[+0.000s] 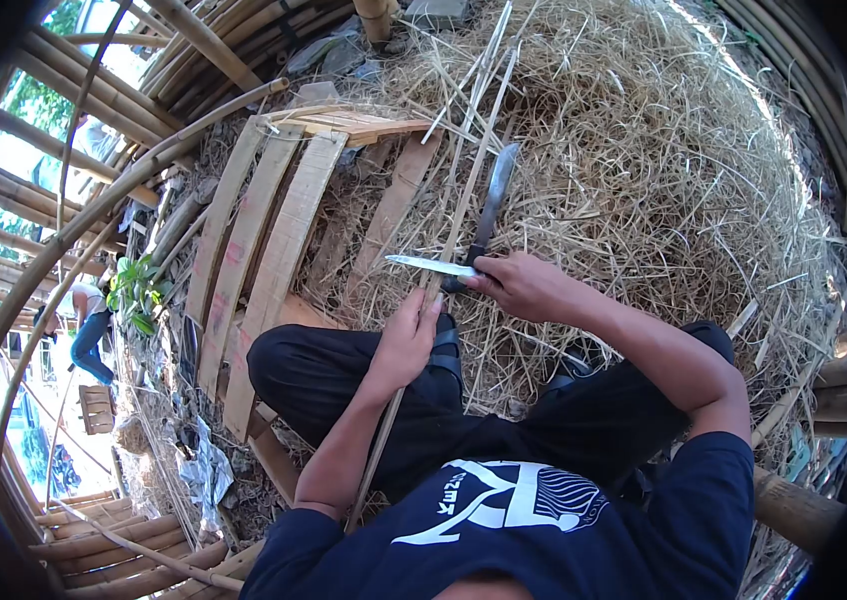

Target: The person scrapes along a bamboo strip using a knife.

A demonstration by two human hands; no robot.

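My left hand point(408, 338) is closed around a long thin bamboo strip point(464, 200), which runs from beside my left arm up over the straw. In my right hand point(516, 284) is a small knife point(429, 264), its pale blade pointing left and crossing the strip just above my left hand. A larger dark-bladed knife point(496, 195) lies on the straw beyond my right hand, its blade pointing away. More thin strips point(486, 70) lie on the straw at the top.
Straw point(644, 170) covers the ground ahead and right. A wooden slatted crate point(289, 210) stands at the left, near my knee. Bamboo poles point(54, 245) form a frame at the far left; beyond them is another person point(92, 345). A thick bamboo pole point(794, 508) lies at lower right.
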